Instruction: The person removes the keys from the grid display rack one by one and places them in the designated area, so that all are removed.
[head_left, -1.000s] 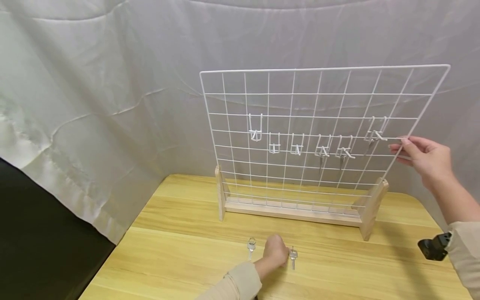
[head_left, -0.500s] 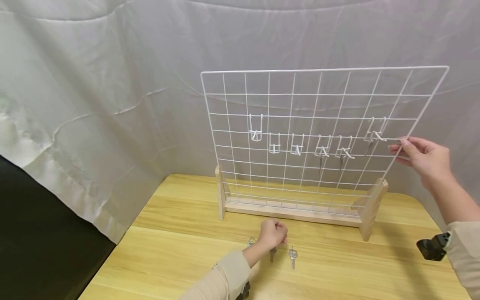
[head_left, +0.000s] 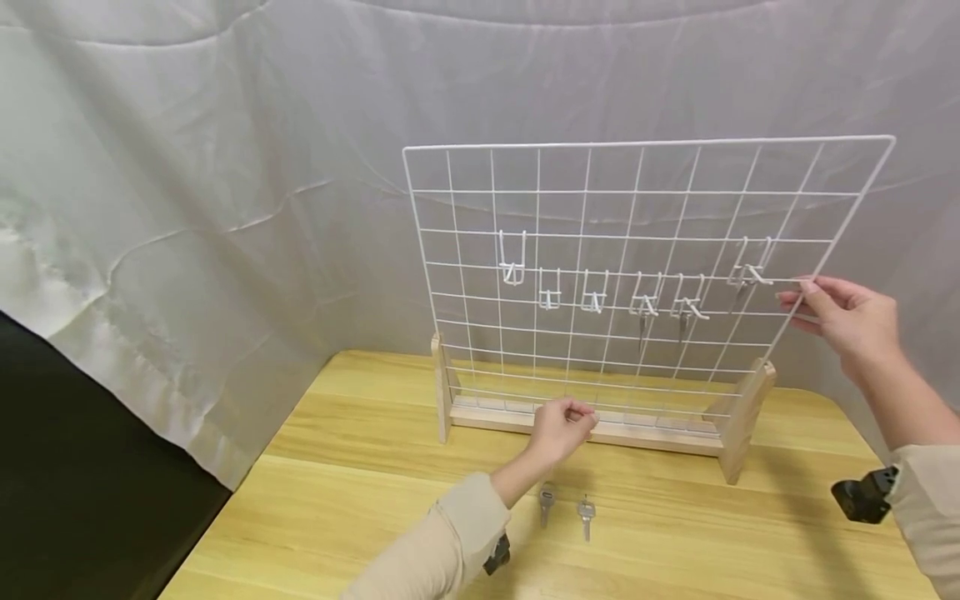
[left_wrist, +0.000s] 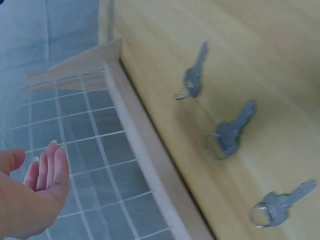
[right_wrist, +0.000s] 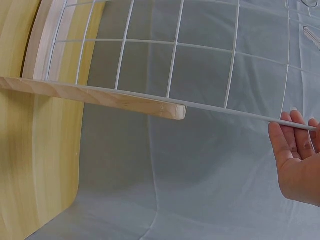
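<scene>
A white wire grid panel (head_left: 585, 192) stands in a wooden stand (head_left: 747, 417). My right hand (head_left: 858, 321) pinches the panel's right edge between thumb and fingers. In front of the stand's base, my left hand (head_left: 558, 433) is raised with loosely bent fingers; in the left wrist view nothing shows between the thumb and fingers of this hand (left_wrist: 37, 195). Three keys with rings lie on the table in that view: one key (left_wrist: 192, 80), a middle key (left_wrist: 231, 131) and another key (left_wrist: 280, 206). The head view shows only two, the third hidden by the left arm.
Several white hooks hang on the panel, including a left hook (head_left: 513, 271) and a right hook (head_left: 750, 273). Keys hang from some right-hand hooks, such as a dark key (head_left: 683, 325). A grey curtain (head_left: 300, 250) surrounds the wooden table (head_left: 337, 500).
My left hand has left the middle key, which now lies uncovered on the table, and has moved up and forward toward the panel's base. The right hand keeps its place on the edge.
</scene>
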